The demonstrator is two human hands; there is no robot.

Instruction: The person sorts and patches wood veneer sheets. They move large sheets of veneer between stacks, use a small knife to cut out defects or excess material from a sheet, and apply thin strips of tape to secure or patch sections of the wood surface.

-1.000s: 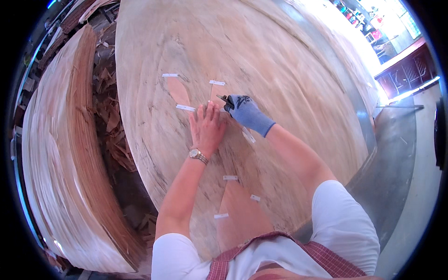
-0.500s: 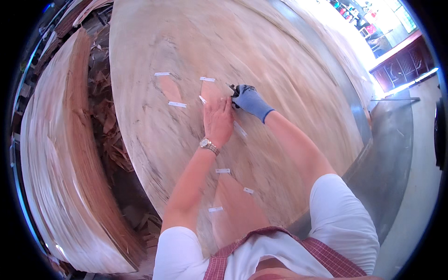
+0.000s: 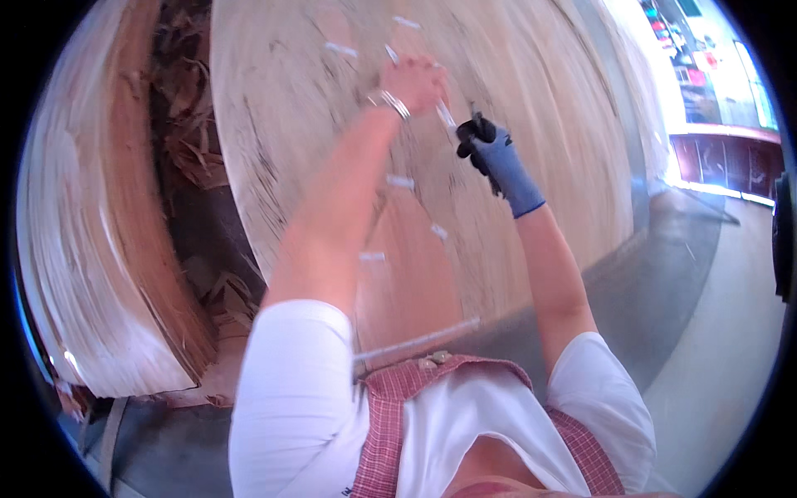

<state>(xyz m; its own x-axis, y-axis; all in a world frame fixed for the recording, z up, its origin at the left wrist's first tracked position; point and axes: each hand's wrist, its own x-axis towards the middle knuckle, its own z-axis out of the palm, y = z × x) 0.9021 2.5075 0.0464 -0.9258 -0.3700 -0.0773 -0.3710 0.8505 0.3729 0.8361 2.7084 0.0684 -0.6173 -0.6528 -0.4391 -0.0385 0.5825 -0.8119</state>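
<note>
A large, pale wood veneer sheet with dark streaks lies under both my hands. My left hand, bare and with a metal watch on the wrist, rests on it with fingers laid down, somewhat blurred. A white tape strip runs out beside its fingertips. Just right of that strip, my right hand, in a blue-grey glove with black fingers, is curled around a small dark tool, mostly hidden. Nearer me, several white tape pieces edge a pinkish, pointed veneer patch.
A thick stack of veneer sheets stands at the left. Between it and the large sheet, torn veneer scraps lie in a dark gap. Grey floor shows at the right, with a dark red panelled piece farther back.
My view has shifted, so the sheet sits higher in it. My right hand has moved away from my left, back toward me along the tape strip. Both hands were close together before.
</note>
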